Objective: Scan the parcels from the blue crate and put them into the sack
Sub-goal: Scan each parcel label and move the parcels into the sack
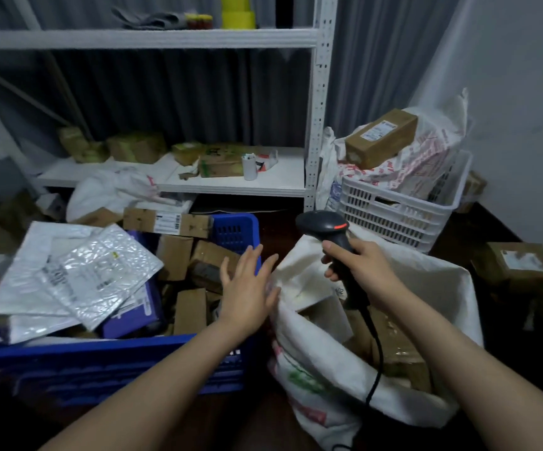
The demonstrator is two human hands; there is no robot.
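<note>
The left hand [247, 288] hovers over the right end of the blue crate [101, 349], just beside the mouth of the sack [312, 362] — its grip is open, fingers straight and spread, holding nothing. The right hand [364, 268] is above the sack, its grip closed round the handle of a black scanner [325, 224] whose head points away from the person. The scanner's cable [377, 353] trails down across the sack's opening.

The crate sits at the left, full of parcels. Silver padded envelopes [101, 275] lie on top at its left side, a purple packet [136, 317] shows under them, and small brown boxes [190, 310] fill the right half. A long labelled box [169, 222] rests across the far rim.

The sack stands just right of the crate, its mouth open, with sacked boxes [393, 340] showing inside. Behind it a white basket [390, 216] holds printed bags and a brown carton [380, 138] — a white shelf [231, 183] carrying more boxes runs along the back.
</note>
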